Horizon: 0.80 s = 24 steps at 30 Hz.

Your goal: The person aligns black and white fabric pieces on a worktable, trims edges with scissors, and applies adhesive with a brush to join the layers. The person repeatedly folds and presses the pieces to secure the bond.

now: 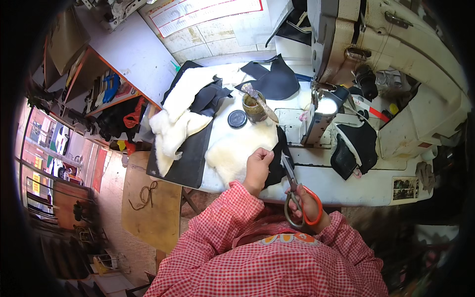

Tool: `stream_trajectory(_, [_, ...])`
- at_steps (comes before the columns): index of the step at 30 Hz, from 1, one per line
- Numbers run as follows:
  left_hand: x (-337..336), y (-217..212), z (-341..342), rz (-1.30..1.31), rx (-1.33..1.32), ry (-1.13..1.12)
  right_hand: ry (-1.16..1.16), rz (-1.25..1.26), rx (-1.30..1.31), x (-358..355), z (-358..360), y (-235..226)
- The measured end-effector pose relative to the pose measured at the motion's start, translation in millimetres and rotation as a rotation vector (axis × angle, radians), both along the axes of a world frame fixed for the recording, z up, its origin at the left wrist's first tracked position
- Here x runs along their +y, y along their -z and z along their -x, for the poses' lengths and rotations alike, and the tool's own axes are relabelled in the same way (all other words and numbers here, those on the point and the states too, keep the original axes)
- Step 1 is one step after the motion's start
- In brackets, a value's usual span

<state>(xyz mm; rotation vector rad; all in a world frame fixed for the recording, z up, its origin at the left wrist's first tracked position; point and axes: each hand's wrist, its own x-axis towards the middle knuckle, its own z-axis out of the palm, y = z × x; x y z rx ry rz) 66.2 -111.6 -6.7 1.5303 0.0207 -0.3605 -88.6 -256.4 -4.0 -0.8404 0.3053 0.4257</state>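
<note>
Left hand (258, 168) is reaching forward, fingers curled, pinching the white fleece piece (237, 148) with its black backing at the table edge (346, 190). Right hand (309, 208) is gripping orange-handled scissors (295, 190), fingers through the loops, blades pointing up at the black backing.

White red-bordered wall sign (205, 12); perhaps a dark sticker (404, 188) on table.

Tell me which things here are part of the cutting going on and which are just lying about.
In use:
left hand gripping the fleece-lined black piece
right hand working the scissors, blades at that piece's edge

Lying about:
open jar with a brush across it
black lid
fleece pile
sewing machine
</note>
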Motion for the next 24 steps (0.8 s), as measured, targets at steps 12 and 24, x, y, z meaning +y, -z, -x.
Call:
stream_trajectory(12, [-5,-3,9,-0.548,-0.871,0.140,0.029,0.249,0.015,6,4,-20])
stream_trajectory(24, [-8,3,11,-0.598,-0.747,0.129,-0.020,0.250,-0.003,5,3,-25])
